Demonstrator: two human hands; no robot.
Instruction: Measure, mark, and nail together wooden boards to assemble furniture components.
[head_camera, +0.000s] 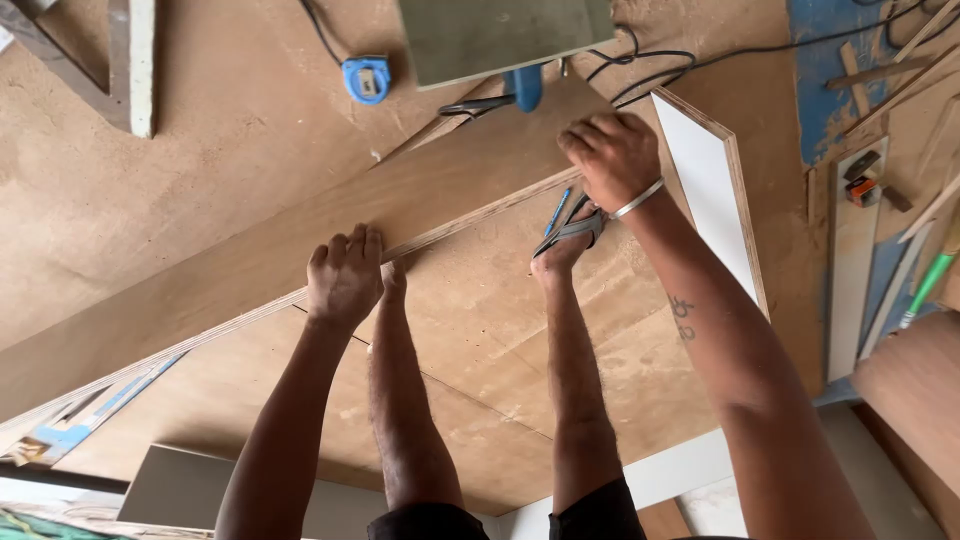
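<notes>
plywood board (300, 240) lies flat on the brown workshop floor (200, 130), long axis running diagonally from lower left to upper right. left hand (345, 275) presses knuckles-down on the board's near edge, fingers curled, clamped on nothing. right hand (612, 155) rests fisted on the same edge farther right, well apart from the left. bare feet brace just beside that edge. white laminated panel (715, 190) lies near the right hand.

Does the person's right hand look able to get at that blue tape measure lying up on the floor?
Probably yes. The right hand rests on the far edge of the plywood board, and the blue tape measure lies on open floor beyond it, nothing between; though it would mean a long stretch across.
</notes>
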